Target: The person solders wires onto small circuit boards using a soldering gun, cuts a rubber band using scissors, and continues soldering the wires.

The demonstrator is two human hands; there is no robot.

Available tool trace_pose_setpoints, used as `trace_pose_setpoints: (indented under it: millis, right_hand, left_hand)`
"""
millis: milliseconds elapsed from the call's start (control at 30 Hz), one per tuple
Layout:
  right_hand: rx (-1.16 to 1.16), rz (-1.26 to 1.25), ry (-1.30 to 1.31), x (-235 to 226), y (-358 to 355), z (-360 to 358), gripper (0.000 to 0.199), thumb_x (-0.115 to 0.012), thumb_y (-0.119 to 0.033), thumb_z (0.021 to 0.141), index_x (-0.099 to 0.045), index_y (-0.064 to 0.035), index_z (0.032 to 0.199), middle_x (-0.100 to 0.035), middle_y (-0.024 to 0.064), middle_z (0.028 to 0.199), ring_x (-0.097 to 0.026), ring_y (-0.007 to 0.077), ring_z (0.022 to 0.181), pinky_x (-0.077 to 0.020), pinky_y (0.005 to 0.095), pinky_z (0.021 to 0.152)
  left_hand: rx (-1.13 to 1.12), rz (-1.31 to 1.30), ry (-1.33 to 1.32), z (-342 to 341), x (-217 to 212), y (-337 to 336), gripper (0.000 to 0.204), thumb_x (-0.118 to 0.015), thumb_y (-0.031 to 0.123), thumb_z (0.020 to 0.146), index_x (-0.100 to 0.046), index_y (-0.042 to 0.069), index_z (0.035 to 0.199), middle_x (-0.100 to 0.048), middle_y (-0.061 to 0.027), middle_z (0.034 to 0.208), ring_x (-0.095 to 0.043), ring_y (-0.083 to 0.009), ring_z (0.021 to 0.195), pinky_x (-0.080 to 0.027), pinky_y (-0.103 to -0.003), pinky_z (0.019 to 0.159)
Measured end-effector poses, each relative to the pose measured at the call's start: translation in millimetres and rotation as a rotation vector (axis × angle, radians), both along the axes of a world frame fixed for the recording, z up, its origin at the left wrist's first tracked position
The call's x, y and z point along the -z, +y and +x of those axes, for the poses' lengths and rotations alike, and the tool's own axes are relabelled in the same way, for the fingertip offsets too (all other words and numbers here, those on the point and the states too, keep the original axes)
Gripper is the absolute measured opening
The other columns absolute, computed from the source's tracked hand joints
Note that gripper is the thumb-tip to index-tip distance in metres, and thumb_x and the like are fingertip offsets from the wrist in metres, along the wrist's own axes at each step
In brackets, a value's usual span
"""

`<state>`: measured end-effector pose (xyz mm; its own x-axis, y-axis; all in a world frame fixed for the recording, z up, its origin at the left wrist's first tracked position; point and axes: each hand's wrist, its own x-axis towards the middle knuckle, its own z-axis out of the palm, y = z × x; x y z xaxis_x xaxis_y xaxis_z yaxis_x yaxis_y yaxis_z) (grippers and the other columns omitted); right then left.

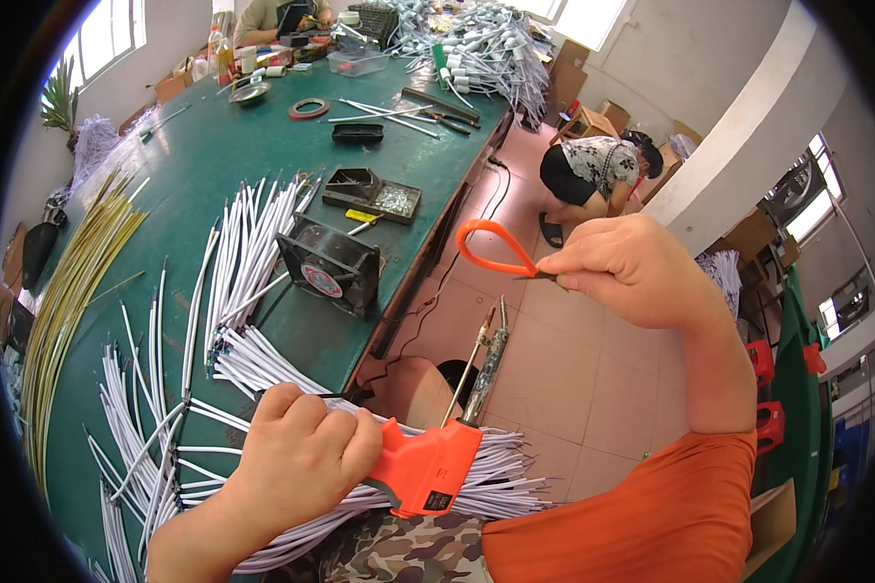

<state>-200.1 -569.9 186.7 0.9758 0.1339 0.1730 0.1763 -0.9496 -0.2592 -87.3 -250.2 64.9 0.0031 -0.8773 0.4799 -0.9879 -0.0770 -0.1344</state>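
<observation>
My left hand (306,452) is wrapped round the handle of an orange soldering gun (439,471). Its metal barrel and thin feed tube point up and away from me, the tips close together. My right hand (632,267), raised to the right above the gun, pinches the dark end of an orange cord loop (486,225). The loop hangs in the air to the left of my fingers, apart from the gun tip. Bundles of white cables (262,355) with bare ends lie beside and beneath my left hand, some across my lap.
On the green table (204,136) stand a small black fan (329,267), a metal tray (391,201) and a tape ring (309,109). Yellowish tubes (73,330) lie along the left. One person (598,175) bends down beyond the table; another (267,19) sits at its far end.
</observation>
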Motion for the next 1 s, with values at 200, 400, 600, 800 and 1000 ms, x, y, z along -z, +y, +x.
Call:
trace_pose_setpoints:
  millis: [200,400,600,800,1000]
  right_hand:
    - [-0.034,0.119,0.039,5,3,-4,0.022,-0.070,0.000,0.081,-0.073,-0.0014,0.103,-0.067,0.0083,0.078,-0.064,0.0224,0.072,-0.0498,0.0328,0.065]
    - [-0.054,0.155,0.058,14,1,0,0.022,-0.071,-0.001,0.081,-0.073,-0.0020,0.103,-0.068,0.0078,0.079,-0.063,0.0219,0.073,-0.0500,0.0325,0.066]
    - [0.078,0.024,-0.133,44,-35,3,0.023,-0.070,0.000,0.080,-0.073,-0.0012,0.103,-0.069,0.0083,0.083,-0.063,0.0191,0.073,-0.0493,0.0306,0.066]
    - [0.148,0.555,0.058,13,-20,-8,0.021,-0.069,0.002,0.084,-0.072,0.0013,0.105,-0.071,0.0046,0.091,-0.063,0.0100,0.083,-0.0497,0.0256,0.073]
    - [0.078,0.692,0.143,17,-23,-14,0.025,-0.071,0.002,0.084,-0.072,0.0005,0.109,-0.071,0.0036,0.095,-0.064,0.0086,0.087,-0.0510,0.0238,0.078]
  left_hand:
    - [-0.001,-0.022,0.013,0,2,2,0.020,-0.067,0.018,0.075,-0.060,0.009,0.091,-0.049,0.0017,0.070,-0.046,-0.0166,0.063,-0.037,-0.036,0.066]
    - [-0.004,-0.026,0.016,0,0,4,0.024,-0.066,0.018,0.072,-0.061,0.008,0.092,-0.049,0.0019,0.070,-0.047,-0.0166,0.063,-0.038,-0.036,0.066]
    - [0.057,-0.115,-0.003,-2,-2,4,0.028,-0.066,0.018,0.070,-0.061,0.008,0.096,-0.050,0.0025,0.070,-0.048,-0.0162,0.064,-0.039,-0.036,0.068]
    - [0.044,-0.122,0.008,-1,2,5,0.029,-0.066,0.018,0.071,-0.061,0.008,0.098,-0.052,0.0021,0.074,-0.048,-0.0163,0.064,-0.039,-0.036,0.068]
    - [0.040,-0.112,-0.004,-1,3,5,0.029,-0.065,0.017,0.072,-0.061,0.009,0.100,-0.054,0.0018,0.075,-0.049,-0.0163,0.066,-0.040,-0.037,0.069]
